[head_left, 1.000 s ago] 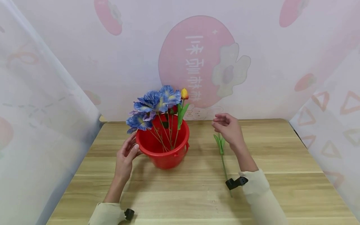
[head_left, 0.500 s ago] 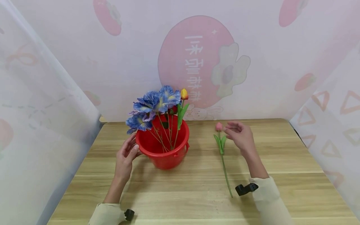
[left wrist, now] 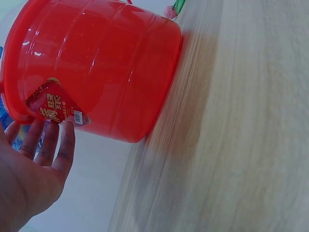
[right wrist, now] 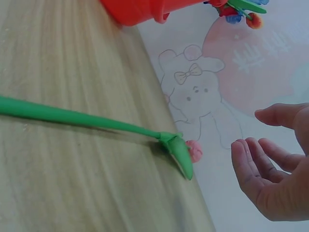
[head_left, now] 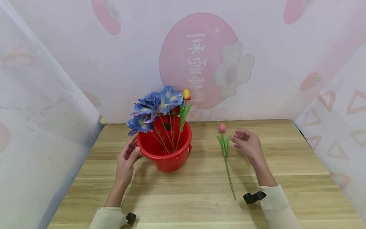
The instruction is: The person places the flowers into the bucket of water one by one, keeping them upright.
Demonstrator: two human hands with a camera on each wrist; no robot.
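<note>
A red bucket [head_left: 168, 164] stands left of centre on the wooden table. Several blue flowers [head_left: 152, 103], a yellow-and-orange tulip [head_left: 186, 94] and a partly hidden red flower [head_left: 175, 111] lean inside it. My left hand [head_left: 125, 162] rests against the bucket's left side near the rim, fingers extended; in the left wrist view the fingertips lie by a sticker [left wrist: 53, 104] on the bucket. A pink tulip [head_left: 225, 151] with green leaves lies lengthwise on the table, bloom toward the wall. Just right of its leaves my right hand [head_left: 248, 146] hovers, fingers loosely bent, holding nothing.
The wooden table [head_left: 186, 200] ends at a pale printed backdrop [head_left: 137, 57] behind the bucket. Similar sheets hang at the left [head_left: 37, 127] and right sides. Each wrist carries a small black camera [head_left: 251, 197].
My right hand has moved from over the pink tulip's bloom to the right and toward me, uncovering the bloom. The left hand, bucket and tulip stay in place.
</note>
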